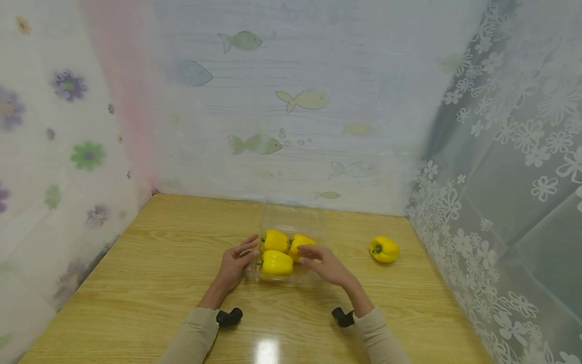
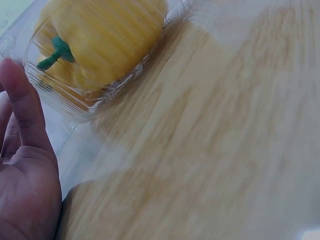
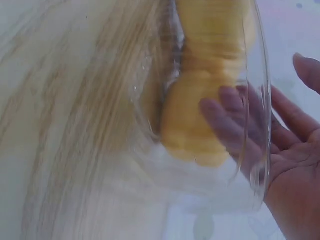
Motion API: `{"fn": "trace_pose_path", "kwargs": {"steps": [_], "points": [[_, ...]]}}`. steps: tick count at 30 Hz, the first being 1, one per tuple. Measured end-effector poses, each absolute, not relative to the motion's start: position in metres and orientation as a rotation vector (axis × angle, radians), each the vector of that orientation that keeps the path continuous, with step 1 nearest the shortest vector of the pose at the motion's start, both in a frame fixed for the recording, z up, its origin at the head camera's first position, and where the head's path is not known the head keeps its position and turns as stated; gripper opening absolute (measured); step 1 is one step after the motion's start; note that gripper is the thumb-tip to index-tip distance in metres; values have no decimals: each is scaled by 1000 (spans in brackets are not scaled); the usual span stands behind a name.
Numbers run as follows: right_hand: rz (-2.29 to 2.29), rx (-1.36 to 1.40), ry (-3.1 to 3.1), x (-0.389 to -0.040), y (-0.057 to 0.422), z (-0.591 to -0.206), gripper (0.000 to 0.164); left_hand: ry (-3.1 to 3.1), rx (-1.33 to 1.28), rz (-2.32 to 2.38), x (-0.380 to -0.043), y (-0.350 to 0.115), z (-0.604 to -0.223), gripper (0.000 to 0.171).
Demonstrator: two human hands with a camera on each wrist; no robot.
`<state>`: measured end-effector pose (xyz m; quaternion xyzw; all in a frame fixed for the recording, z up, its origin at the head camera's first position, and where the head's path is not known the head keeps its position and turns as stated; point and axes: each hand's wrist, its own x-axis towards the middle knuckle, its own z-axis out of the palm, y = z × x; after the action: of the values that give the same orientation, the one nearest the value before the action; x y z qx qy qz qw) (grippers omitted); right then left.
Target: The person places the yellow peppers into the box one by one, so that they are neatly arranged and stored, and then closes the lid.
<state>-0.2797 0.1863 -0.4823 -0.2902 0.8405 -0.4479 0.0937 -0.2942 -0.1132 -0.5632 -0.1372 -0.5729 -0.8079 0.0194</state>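
Observation:
Three yellow bell peppers lie in a clear plastic clamshell box (image 1: 305,275), whose lid (image 1: 291,217) stands raised at the back. One pepper (image 1: 277,263) is at the front, a second pepper (image 1: 274,241) behind it, and a third pepper (image 1: 301,241) at the right. My left hand (image 1: 233,264) is at the box's left side, fingers extended near the wall and the green stem (image 2: 61,50). Over the right side reaches my right hand (image 1: 325,265), fingers loosely spread and overlapping the third pepper. Some right fingers (image 3: 227,122) show through the clear plastic.
Another yellow bell pepper (image 1: 384,249) lies on the wooden table (image 1: 173,263) to the right of the box. A fish-patterned curtain (image 1: 291,101) hangs behind the table, with flowered curtains at both sides. Black wrist devices (image 1: 230,317) sit at both sleeves.

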Motion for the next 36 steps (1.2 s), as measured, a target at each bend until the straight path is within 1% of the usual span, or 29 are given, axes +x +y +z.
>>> {"fn": "trace_pose_path", "kwargs": {"steps": [12,20,25,28,31,36], "points": [[-1658,-802,2464,-295,214,-473,41,-1770,-432,-2519,-295,-114,-563,40],[-1756,-729,2637,-316,245,-473,39,-1758,-429,-2508,-296,-113,-564,42],[-1894,-691,2761,-331,270,-474,32,-1769,-420,-2504,-296,-114,-565,42],[-1889,-680,2835,-335,287,-470,29,-1763,-429,-2516,-296,-114,-566,41],[-1809,-635,2909,-333,302,-458,30,-1761,-436,-2525,-296,-114,-565,42],[-1691,-473,3015,-324,323,-438,32,-1777,-437,-2521,-295,-114,-565,42]]}}
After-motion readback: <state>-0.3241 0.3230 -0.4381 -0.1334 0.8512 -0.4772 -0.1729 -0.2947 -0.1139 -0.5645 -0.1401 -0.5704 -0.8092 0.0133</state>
